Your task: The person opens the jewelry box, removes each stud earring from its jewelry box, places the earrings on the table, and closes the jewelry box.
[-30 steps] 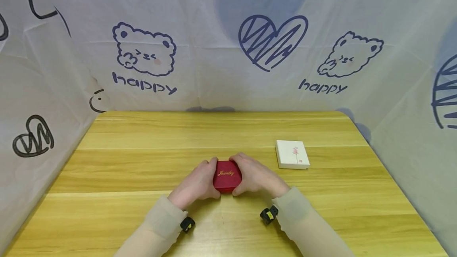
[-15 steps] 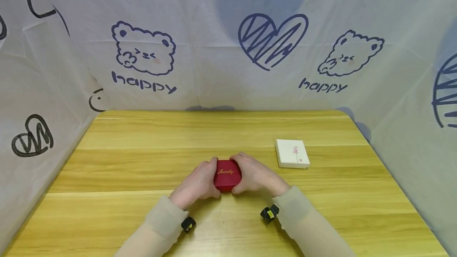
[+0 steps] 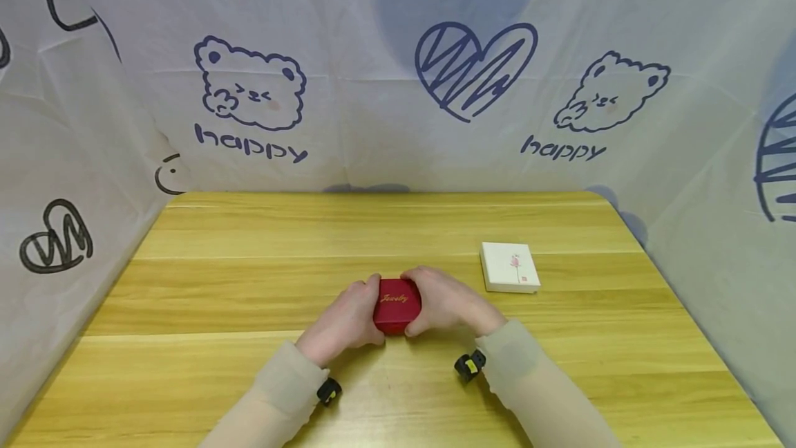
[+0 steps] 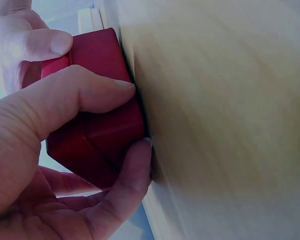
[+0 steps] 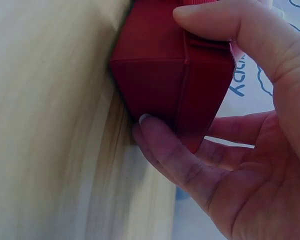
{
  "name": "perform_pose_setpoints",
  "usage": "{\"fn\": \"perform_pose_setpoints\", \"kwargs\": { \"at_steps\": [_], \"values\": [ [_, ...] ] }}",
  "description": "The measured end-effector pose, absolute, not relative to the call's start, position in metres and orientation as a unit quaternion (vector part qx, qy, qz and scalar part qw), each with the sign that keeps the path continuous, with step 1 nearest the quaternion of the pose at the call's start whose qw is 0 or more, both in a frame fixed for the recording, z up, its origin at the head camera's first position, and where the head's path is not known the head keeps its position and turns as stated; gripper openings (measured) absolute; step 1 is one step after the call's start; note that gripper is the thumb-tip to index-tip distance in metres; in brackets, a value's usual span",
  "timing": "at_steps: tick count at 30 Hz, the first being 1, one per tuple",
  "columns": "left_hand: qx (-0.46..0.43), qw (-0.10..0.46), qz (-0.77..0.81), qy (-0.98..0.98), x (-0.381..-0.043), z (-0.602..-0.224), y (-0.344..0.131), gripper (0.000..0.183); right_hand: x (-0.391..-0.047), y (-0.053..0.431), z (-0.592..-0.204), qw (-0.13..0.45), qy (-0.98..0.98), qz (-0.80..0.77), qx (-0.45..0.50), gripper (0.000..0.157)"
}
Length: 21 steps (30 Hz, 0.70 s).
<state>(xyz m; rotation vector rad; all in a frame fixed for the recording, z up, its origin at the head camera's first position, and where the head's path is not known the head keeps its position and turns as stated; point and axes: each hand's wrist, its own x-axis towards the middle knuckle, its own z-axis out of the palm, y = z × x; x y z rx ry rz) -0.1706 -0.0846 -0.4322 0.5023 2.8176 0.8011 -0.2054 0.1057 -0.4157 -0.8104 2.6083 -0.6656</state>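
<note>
A small red jewelry box (image 3: 396, 304) with gold "Jewelry" lettering on its lid sits at the middle of the table, lid seemingly down. My left hand (image 3: 349, 316) grips its left side, the thumb lying along the near face in the left wrist view and the other fingers round the side. From the right, my right hand (image 3: 444, 301) holds it in the same way, thumb (image 5: 205, 19) on the near face close to the lid seam. Between the thumbs, a ribbed red ribbon (image 4: 57, 64) shows on the front. The far side of the box is hidden.
To the right and farther back, a flat white box (image 3: 510, 267) with a pink flower print lies on the wooden table (image 3: 261, 227). White cloth (image 3: 373, 137) with blue drawings hangs behind and at both sides. Each wrist carries a black strap.
Both hands keep their hold on the jewelry box, which stays in place. The right wrist has risen very slightly; the head view has tilted a little.
</note>
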Motion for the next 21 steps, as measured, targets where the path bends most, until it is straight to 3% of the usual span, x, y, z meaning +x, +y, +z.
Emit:
{"fn": "perform_pose_setpoints", "kwargs": {
  "at_steps": [13,21],
  "values": [
    [0.17,0.081,0.271,0.944,-0.1719,-0.4331,-0.0845,0.081,-0.2128,0.1073,-0.4125,0.181,0.9,-0.254,-0.304,0.067],
    [0.167,0.085,0.27,0.944,-0.1719,-0.4326,-0.084,0.081,-0.2121,0.1077,-0.4126,0.174,0.901,-0.254,-0.305,0.072]
  ]
}}
